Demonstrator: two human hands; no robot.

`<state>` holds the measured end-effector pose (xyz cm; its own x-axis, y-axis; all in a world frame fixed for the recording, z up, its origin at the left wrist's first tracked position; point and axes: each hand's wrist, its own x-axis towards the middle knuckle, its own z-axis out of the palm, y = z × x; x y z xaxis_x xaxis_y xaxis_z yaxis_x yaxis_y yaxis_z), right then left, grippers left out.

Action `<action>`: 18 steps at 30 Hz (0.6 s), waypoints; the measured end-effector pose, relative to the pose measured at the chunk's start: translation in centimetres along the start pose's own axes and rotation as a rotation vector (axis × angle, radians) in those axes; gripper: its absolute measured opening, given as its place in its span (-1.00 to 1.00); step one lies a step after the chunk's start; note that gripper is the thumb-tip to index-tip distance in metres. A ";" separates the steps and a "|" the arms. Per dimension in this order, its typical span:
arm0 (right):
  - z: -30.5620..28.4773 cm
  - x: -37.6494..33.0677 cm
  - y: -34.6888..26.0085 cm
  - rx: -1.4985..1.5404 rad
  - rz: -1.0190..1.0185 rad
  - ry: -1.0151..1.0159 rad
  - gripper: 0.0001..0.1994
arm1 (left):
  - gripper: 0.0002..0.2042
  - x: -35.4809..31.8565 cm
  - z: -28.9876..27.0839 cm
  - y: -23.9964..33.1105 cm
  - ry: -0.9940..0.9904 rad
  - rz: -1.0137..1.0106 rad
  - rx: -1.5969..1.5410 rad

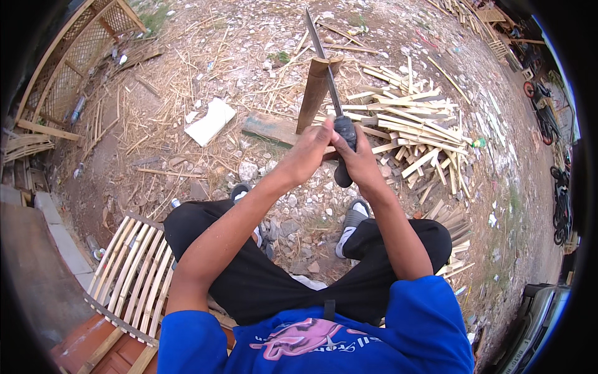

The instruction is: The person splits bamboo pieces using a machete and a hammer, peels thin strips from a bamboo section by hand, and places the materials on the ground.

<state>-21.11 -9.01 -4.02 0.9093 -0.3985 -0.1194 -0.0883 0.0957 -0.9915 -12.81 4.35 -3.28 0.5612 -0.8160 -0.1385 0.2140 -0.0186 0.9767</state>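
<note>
A machete (337,100) with a long dark blade and a black, lumpy handle points away from me. My right hand (360,163) is wrapped round its handle, whose rounded end sticks out below the fingers. Closed against the handle's left side is my left hand (308,151), its thumb near the base of the blade; its fingers are partly hidden. The blade crosses the top end of a brown bamboo piece (313,96) and appears to be lodged in it. The bamboo leans slightly, its lower end partly behind my left hand, beside a weathered wooden board (269,127).
A heap of pale split strips (420,128) lies to the right. A white piece (210,122) rests on the stony ground further left. Nearby on my left is a slatted bamboo panel (134,268), with a lattice frame (75,62) beyond. Motorbikes (543,112) stand far right.
</note>
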 end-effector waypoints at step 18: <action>0.6 -0.9 4.9 -0.367 -0.037 -0.174 -0.63 | -0.77 2.1 -5.8 3.3 0.635 0.687 1.238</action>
<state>-22.14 -7.58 -8.77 0.9671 -0.2324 -0.1037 -0.1646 -0.2604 -0.9514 -6.34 5.92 -1.29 0.5743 -0.5031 0.6458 -0.8095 -0.4667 0.3562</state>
